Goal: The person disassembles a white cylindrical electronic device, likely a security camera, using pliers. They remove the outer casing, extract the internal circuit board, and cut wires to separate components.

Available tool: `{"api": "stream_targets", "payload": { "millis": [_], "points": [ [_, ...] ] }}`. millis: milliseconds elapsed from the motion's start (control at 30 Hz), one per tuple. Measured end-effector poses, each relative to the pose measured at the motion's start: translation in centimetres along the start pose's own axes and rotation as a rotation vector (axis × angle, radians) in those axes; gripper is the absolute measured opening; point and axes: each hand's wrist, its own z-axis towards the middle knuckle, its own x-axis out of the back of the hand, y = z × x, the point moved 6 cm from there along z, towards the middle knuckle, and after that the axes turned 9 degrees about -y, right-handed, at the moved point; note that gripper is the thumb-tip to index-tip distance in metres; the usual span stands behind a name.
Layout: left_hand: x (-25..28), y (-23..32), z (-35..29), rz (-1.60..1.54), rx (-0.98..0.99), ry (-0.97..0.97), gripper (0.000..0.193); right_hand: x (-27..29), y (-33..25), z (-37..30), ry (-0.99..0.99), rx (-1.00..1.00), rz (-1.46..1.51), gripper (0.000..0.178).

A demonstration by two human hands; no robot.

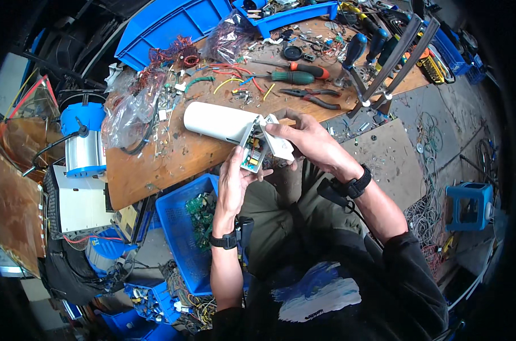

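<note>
Both hands hold a white plastic housing (278,142) that is split apart, with a circuit board (253,152) and its yellow and green parts showing inside. My left hand (233,179) grips its lower left side, fingers curled beneath. The fingers of my right hand (303,136) close over the white panel on the right, thumb on its face. A white cylinder (221,120) extends left from the housing over the wooden bench; whether the two are joined is hard to see. Beyond lie pliers (312,95) with dark red handles and a green-handled screwdriver (292,77).
Blue bins (164,31) stand along the bench's far side. Wire scraps and a clear plastic bag (130,119) litter the wooden bench (144,179). A metal stand (391,62) rises at the right. A blue crate (175,227) with circuit boards sits below left; tangled cables (417,227) cover the floor right.
</note>
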Motion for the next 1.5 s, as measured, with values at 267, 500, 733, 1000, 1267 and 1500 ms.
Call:
{"api": "stream_targets", "payload": {
  "millis": [267, 500, 733, 1000, 1267, 1500],
  "points": [
    [0.9, -0.1, -0.6, -0.048, 0.003, -0.040, 0.048, 0.3, 0.9, 1.6, -0.112, -0.099, 0.323, 0.042],
    [0.9, 0.0, -0.6, -0.080, 0.010, -0.037, 0.050, 1.0, 3.6, 4.4, -0.333, -0.209, 0.616, 0.025],
    [0.9, 0.1, -0.7, -0.097, 0.000, -0.034, 0.051, 0.5, 1.4, 2.8, -0.239, -0.183, 0.457, 0.027],
    [1.3, -0.2, -0.7, -0.028, 0.028, -0.054, 0.056, 1.1, 2.3, 3.4, -0.355, -0.234, 0.477, 0.026],
    [1.3, -0.1, -0.7, -0.037, 0.031, -0.026, 0.058, 0.8, 1.4, 2.9, -0.297, -0.227, 0.421, 0.028],
    [1.2, 0.6, -0.8, -0.030, 0.029, 0.009, 0.061, 0.2, 1.3, 3.2, -0.281, -0.225, 0.435, 0.029]
  ]
}}
